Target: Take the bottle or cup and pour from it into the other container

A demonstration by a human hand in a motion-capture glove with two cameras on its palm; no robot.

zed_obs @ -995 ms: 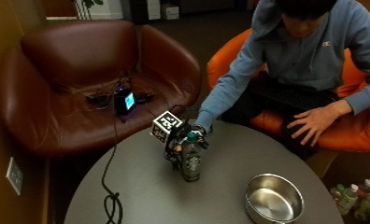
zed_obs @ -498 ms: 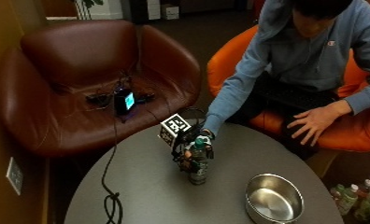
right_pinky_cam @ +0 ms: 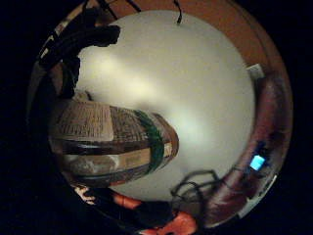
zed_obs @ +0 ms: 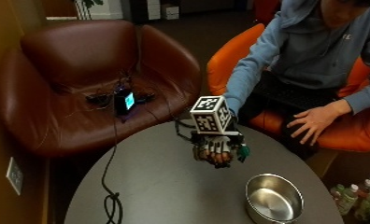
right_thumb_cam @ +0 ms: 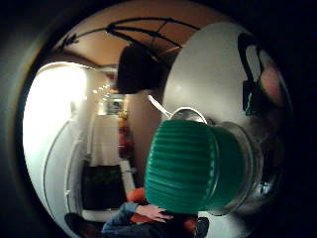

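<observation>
Fingers (zed_obs: 217, 150) curled round the bottle (right_pinky_cam: 110, 144), which the right hand (zed_obs: 217, 148) holds lifted above the round table (zed_obs: 160, 186), tilted, its green cap (zed_obs: 243, 151) still on and pointing toward the person. Steel bowl (zed_obs: 274, 199) stands on the table near the hand, apart from it. Bare hand (zed_obs: 312, 122) rests on the person's lap

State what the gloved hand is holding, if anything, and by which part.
The right hand holds the bottle by its labelled body, fingers wrapped round it below the green cap, above the table.
</observation>
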